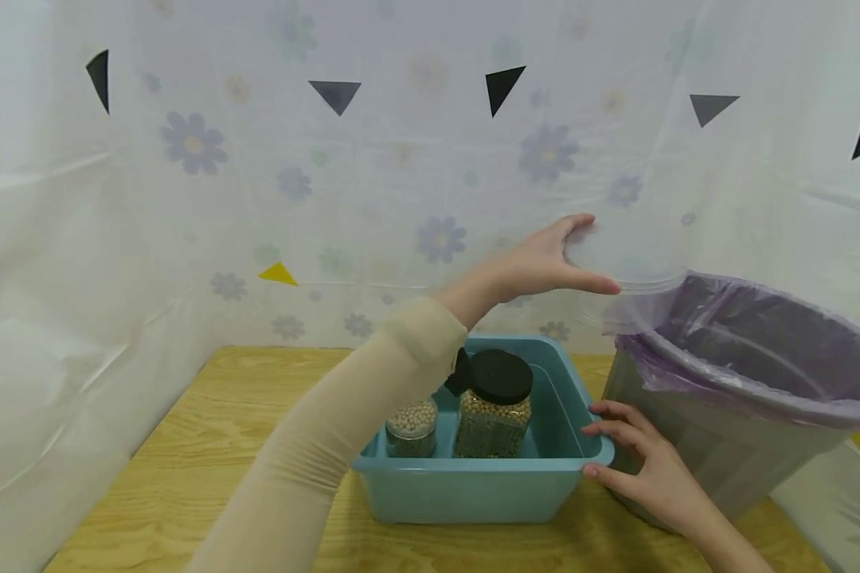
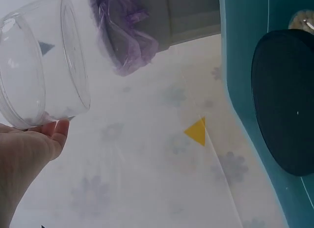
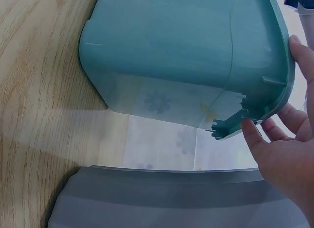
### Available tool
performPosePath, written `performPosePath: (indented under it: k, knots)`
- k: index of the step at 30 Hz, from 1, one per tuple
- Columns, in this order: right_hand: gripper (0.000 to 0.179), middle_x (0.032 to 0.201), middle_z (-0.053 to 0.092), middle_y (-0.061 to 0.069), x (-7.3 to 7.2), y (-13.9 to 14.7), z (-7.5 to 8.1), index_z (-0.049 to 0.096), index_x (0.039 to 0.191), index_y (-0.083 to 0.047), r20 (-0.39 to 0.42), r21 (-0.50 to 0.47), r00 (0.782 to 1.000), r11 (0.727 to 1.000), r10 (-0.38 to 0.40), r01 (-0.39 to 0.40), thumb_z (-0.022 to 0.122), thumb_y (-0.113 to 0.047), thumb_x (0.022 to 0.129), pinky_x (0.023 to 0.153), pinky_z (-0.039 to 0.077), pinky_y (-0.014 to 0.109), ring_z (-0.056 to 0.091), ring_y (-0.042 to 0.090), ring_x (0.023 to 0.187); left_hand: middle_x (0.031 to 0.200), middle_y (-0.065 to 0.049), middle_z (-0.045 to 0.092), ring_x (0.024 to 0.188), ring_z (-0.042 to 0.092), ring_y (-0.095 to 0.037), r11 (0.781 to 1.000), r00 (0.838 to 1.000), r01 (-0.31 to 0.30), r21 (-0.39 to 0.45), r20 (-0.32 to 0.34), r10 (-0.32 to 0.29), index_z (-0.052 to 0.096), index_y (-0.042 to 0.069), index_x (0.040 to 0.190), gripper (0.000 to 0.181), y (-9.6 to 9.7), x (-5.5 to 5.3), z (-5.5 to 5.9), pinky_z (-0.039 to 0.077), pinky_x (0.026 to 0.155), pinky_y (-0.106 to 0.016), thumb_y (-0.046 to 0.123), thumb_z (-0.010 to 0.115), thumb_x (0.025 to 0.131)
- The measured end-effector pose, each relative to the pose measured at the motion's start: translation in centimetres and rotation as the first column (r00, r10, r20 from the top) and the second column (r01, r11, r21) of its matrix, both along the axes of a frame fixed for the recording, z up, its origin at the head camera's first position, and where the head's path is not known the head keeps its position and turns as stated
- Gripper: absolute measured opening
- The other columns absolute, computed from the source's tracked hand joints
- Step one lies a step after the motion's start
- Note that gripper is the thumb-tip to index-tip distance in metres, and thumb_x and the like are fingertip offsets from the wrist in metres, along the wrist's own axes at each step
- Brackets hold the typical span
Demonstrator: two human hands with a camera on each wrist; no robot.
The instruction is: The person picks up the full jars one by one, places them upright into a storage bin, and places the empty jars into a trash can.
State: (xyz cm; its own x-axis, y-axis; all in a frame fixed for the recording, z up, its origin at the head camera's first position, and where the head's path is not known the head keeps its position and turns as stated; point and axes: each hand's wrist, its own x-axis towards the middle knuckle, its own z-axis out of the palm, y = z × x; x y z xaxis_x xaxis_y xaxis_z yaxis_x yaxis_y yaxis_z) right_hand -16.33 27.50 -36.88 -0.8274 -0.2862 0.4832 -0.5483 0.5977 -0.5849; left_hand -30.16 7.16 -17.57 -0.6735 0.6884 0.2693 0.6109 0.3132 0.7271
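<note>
My left hand (image 1: 545, 259) holds a clear, round plastic jar (image 1: 627, 259) in the air near the bin's left rim. In the left wrist view the jar (image 2: 44, 66) lies tilted on its side, see-through, with nothing visible inside. My right hand (image 1: 648, 469) grips the right front rim of a blue-green plastic tub (image 1: 473, 493), thumb and fingertips at its edge. Inside the tub stand a small clear jar of pale round beans (image 1: 412, 430) and a larger bean jar (image 1: 498, 422) under a black lid (image 1: 502, 376).
A grey trash bin (image 1: 702, 430) lined with a purple bag (image 1: 659, 366) stands just right of the tub. Both are on a wooden table (image 1: 165, 477). Behind hangs a pale flowered curtain (image 1: 401, 199) with triangle flags.
</note>
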Motion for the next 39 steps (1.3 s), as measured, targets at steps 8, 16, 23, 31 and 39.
performPosePath:
  k: [8, 16, 23, 31, 39]
  knots:
    - [0.036, 0.132, 0.045, 0.002, -0.1, 0.2, -0.2, 0.066, 0.111, -0.012, 0.009, 0.007, 1.000, 1.000, -0.007, 0.007, 0.078, -0.008, 0.077, 0.090, 0.031, 0.000, 0.034, -0.012, 0.121, 0.150, 0.021, 0.021, 0.137, 0.025, 0.002, 1.000, 1.000, 0.006, -0.007, -0.011, -0.007, 0.018, 0.033, 0.150, 0.095, 1.8, 0.1, -0.4, 0.038, 0.102, -0.022, 0.042, 0.076, 0.076]
    - [0.037, 0.132, 0.045, 0.001, 0.0, 0.2, -0.1, 0.066, 0.111, -0.014, 0.017, 0.014, 1.000, 1.000, -0.015, 0.015, 0.078, -0.010, 0.077, 0.089, 0.032, 0.001, 0.034, -0.012, 0.120, 0.150, 0.023, 0.021, 0.137, 0.021, 0.006, 1.000, 1.000, 0.014, 0.024, 0.004, -0.015, 0.017, 0.033, 0.150, 0.093, 3.3, 0.2, -1.1, 0.035, 0.104, -0.019, 0.039, 0.076, 0.078]
    - [0.037, 0.132, 0.045, 0.001, 0.0, 0.1, 0.0, 0.066, 0.111, -0.014, 0.020, 0.009, 1.000, 1.000, -0.016, 0.016, 0.078, -0.009, 0.077, 0.089, 0.032, 0.001, 0.034, -0.012, 0.120, 0.149, 0.021, 0.025, 0.137, 0.025, 0.004, 0.995, 0.999, 0.010, 0.102, 0.044, -0.014, 0.021, 0.029, 0.150, 0.089, 4.2, 0.4, -2.0, 0.036, 0.103, -0.019, 0.035, 0.075, 0.080]
    - [0.037, 0.132, 0.045, 0.002, 0.0, 0.2, -0.1, 0.066, 0.111, -0.012, 0.006, 0.005, 1.000, 1.000, -0.004, 0.004, 0.078, -0.007, 0.076, 0.090, 0.032, 0.001, 0.035, -0.011, 0.121, 0.147, 0.020, 0.032, 0.134, 0.034, 0.000, 0.990, 0.997, -0.023, 0.138, 0.072, 0.013, 0.032, 0.031, 0.146, 0.078, 4.9, 0.5, -2.6, 0.042, 0.098, -0.021, 0.034, 0.074, 0.081]
    - [0.038, 0.133, 0.045, 0.002, 0.0, 0.3, 0.0, 0.066, 0.111, -0.013, -0.002, 0.014, 1.000, 1.000, 0.001, -0.001, 0.078, -0.007, 0.076, 0.090, 0.032, 0.001, 0.034, -0.011, 0.121, 0.145, 0.020, 0.034, 0.128, 0.041, -0.002, 0.983, 0.994, -0.059, 0.176, 0.100, 0.041, 0.034, 0.038, 0.143, 0.075, 5.8, 0.9, -2.6, 0.047, 0.089, -0.022, 0.035, 0.074, 0.080]
